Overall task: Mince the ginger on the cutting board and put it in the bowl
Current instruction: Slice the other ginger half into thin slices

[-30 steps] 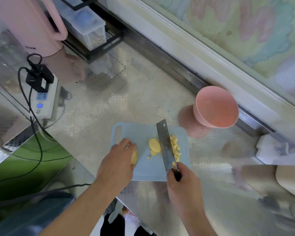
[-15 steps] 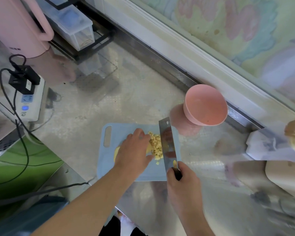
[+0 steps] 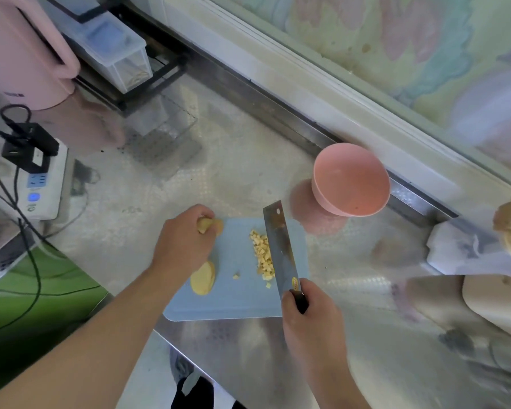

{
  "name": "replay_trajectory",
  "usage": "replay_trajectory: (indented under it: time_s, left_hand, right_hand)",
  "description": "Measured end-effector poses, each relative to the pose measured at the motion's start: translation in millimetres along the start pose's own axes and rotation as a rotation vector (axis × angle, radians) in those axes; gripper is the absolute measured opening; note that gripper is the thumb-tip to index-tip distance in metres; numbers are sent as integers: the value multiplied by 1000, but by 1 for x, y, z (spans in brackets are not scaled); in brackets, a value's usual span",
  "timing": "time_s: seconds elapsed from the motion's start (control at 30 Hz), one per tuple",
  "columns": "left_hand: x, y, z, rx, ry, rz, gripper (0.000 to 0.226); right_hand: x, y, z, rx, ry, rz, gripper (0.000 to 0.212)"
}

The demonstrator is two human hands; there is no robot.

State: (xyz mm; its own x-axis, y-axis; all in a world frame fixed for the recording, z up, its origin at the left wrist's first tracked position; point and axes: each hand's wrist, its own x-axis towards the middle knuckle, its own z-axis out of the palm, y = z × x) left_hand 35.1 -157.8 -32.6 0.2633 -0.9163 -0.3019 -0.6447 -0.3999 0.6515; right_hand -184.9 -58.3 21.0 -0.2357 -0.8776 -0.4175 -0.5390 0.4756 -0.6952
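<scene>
A light blue cutting board [image 3: 242, 302] lies on the steel counter. A pile of diced ginger [image 3: 263, 255] sits along the left side of a cleaver [image 3: 281, 249], whose dark handle my right hand [image 3: 310, 317] grips at the board's near right corner. My left hand [image 3: 183, 243] holds a ginger piece [image 3: 204, 224] at the board's far left corner. A stack of ginger slices [image 3: 202, 278] lies on the board by my left wrist. An empty pink bowl [image 3: 351, 180] stands just beyond the board's far right corner.
A white power strip [image 3: 42, 184] with black plugs and cables sits at the left. A pink kettle [image 3: 21, 51] and a clear container [image 3: 115, 51] on a black rack stand at the back left. White bags [image 3: 466, 249] lie at the right.
My left hand drew back from the diced pile to the board's far left corner and now holds a ginger piece. The slice stack lies uncovered. The cleaver stays beside the dice.
</scene>
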Motion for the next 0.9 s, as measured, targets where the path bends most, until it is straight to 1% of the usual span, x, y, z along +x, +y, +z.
replay_trajectory:
  time_s: [0.07,0.1,0.2,0.3,0.33,0.47,0.63,0.8,0.9]
  left_hand:
    - [3,-9,-2,110,16,74,12]
    - [2,-12,-2,125,23,95,12]
    - [-3,-18,-3,101,31,134,18]
    - [-4,-21,-2,125,6,232,31]
    - [-3,-20,-1,143,-2,251,31]
    - [5,-14,-4,253,-32,262,25]
    - [9,-24,-15,249,-65,243,25]
    - [15,-34,-18,216,-85,322,26]
    - [18,-31,-17,257,-110,394,28]
  right_hand:
    - [2,-3,2,-19,1,-26,26]
    - [2,-5,3,-28,0,-37,27]
    - [4,-12,6,-20,-7,-47,29]
    - [5,-16,9,-11,-10,-50,29]
    - [5,-17,10,-10,-12,-47,28]
    - [5,-18,12,16,-22,-21,30]
    - [4,-16,17,-12,-15,-30,35]
    - [3,-15,21,-14,-46,-23,30]
    - [2,-15,21,-15,-49,-24,30]
